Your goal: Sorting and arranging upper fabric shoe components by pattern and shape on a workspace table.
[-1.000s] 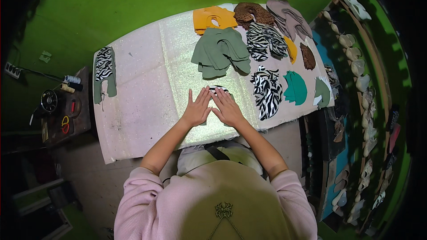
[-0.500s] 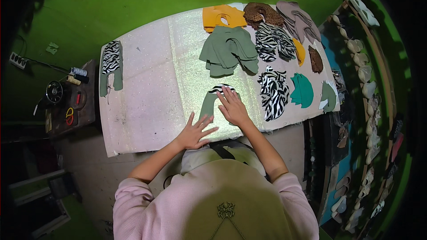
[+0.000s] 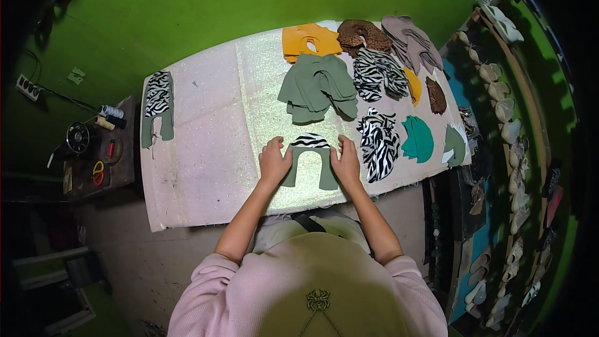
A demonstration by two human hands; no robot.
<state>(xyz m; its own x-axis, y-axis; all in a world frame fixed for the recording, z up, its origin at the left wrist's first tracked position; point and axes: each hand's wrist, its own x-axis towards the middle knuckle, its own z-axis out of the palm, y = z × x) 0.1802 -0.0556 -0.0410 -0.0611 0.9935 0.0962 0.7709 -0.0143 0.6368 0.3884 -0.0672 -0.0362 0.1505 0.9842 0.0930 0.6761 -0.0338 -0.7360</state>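
A U-shaped green fabric piece lies flat on the table in front of me, its two legs toward me. A zebra-print strip sits across its curved far end. My left hand rests beside the piece's left edge, fingers bent but apart, thumb at the green fabric. On the opposite edge, my right hand lies in much the same way, its thumb touching the side. Neither hand visibly grips the fabric. Just beyond is a stack of similar green pieces.
Zebra-print pieces and teal pieces lie to the right. Behind are yellow, leopard-print and taupe stacks. A zebra-and-green piece lies far left, near thread spools and scissors. Shoe forms line a right-hand rack.
My right hand has moved off the zebra-print strip to the piece's right side. My left hand has moved up beside its left edge. The view has tilted slightly.
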